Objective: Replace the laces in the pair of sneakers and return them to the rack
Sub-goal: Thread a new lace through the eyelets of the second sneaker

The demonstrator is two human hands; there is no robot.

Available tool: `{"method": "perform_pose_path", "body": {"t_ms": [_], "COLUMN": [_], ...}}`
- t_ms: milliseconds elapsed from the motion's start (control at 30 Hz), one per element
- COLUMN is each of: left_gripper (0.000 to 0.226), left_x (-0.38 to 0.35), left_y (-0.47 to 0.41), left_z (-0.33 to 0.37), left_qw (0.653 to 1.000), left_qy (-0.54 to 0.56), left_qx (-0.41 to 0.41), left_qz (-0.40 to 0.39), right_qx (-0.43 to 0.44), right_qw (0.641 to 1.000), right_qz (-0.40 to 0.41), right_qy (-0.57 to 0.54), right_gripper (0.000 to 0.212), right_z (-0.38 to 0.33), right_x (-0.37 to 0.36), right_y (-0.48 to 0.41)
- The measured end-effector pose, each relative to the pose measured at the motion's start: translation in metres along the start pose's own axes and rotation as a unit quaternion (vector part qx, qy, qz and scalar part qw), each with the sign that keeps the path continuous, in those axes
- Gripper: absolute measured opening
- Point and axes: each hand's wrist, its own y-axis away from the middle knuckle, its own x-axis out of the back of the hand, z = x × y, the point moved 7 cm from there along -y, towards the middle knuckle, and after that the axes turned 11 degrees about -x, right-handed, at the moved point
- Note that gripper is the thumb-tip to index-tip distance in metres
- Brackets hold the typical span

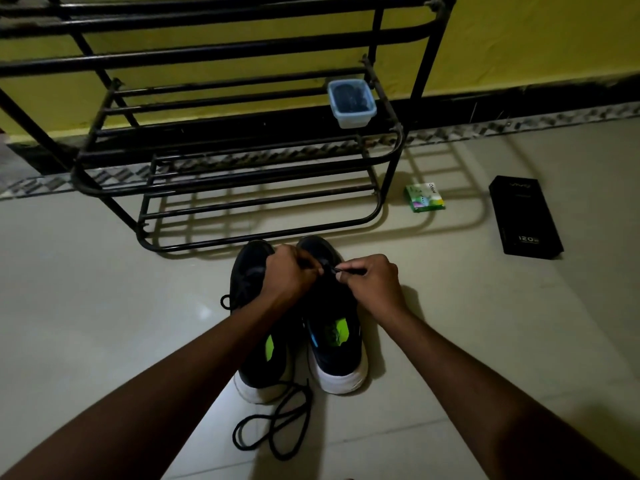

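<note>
Two black sneakers with white heels and green insoles stand side by side on the floor, toes toward the rack: the left sneaker [254,344] and the right sneaker [337,344]. My left hand [289,275] and my right hand [372,282] meet over the right sneaker's front, each pinching a black lace [349,270] near the eyelets. A loose black lace [273,424] lies coiled on the floor behind the heels. The black metal shoe rack [242,161] stands just beyond the toes.
A blue-lidded plastic container [351,103] sits on the rack's middle shelf at the right. A small green box [425,198] and a black phone box [526,216] lie on the tile floor to the right. A yellow wall is behind.
</note>
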Motion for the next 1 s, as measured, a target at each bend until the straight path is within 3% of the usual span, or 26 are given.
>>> {"method": "perform_pose_path", "body": {"t_ms": [233, 567, 833, 1000], "left_gripper": [0.017, 0.015, 0.006, 0.011], "left_x": [-0.006, -0.01, -0.011, -0.008], "left_y": [0.003, 0.008, 0.014, 0.014], "left_z": [0.011, 0.008, 0.0, -0.002], "left_qw": [0.998, 0.998, 0.992, 0.988], "left_qy": [-0.045, -0.058, -0.035, -0.047], "left_qx": [-0.036, -0.009, 0.095, 0.109], "left_qz": [-0.012, 0.028, 0.074, 0.094], "right_qx": [-0.012, 0.005, 0.035, 0.033], "right_qw": [1.0, 1.0, 0.999, 0.999], "right_qz": [-0.003, 0.001, -0.003, 0.009], "right_qy": [-0.025, -0.022, -0.002, 0.014], "right_gripper": [0.016, 0.016, 0.007, 0.007], "right_z": [0.007, 0.007, 0.0, -0.005], "right_x": [-0.002, -0.003, -0.002, -0.003], "right_y": [-0.004, -0.002, 0.001, -0.005]}}
